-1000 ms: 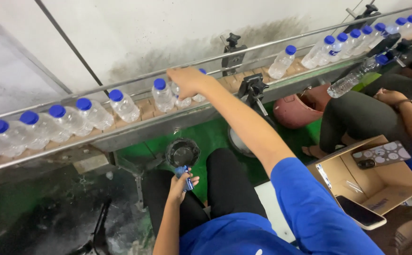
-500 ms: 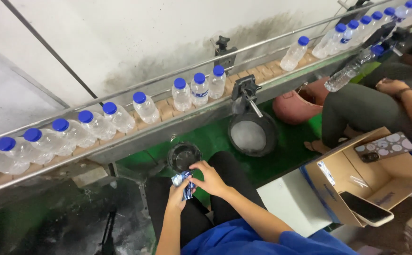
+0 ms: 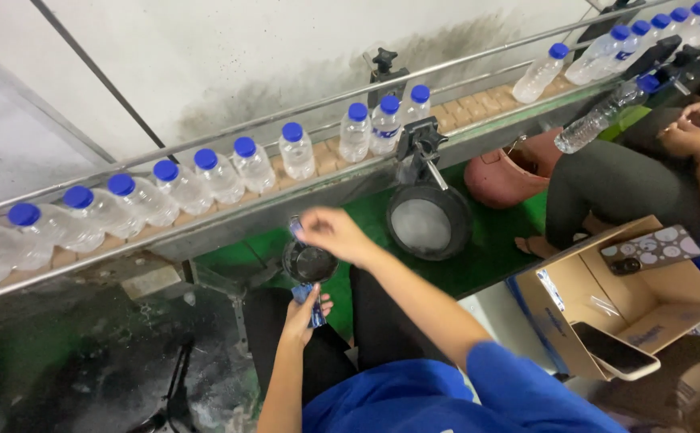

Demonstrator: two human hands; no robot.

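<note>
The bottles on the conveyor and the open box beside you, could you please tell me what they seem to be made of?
The bottles look like clear, glossy plastic: the belt shows through their walls, and each has an opaque blue cap, probably plastic too. The open box looks like plain brown cardboard, matte, with folded flaps and raw cut edges. The guide rail above the belt appears to be bare, shiny metal.

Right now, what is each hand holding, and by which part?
The left hand clasps a bunch of small blue labels by its lower end. The right hand pinches one blue label by its edge.

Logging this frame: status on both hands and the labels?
Left hand in lap, gripping blue label stack. Right hand raised, pinching one label, below the bottles. Nothing in the way.
</note>
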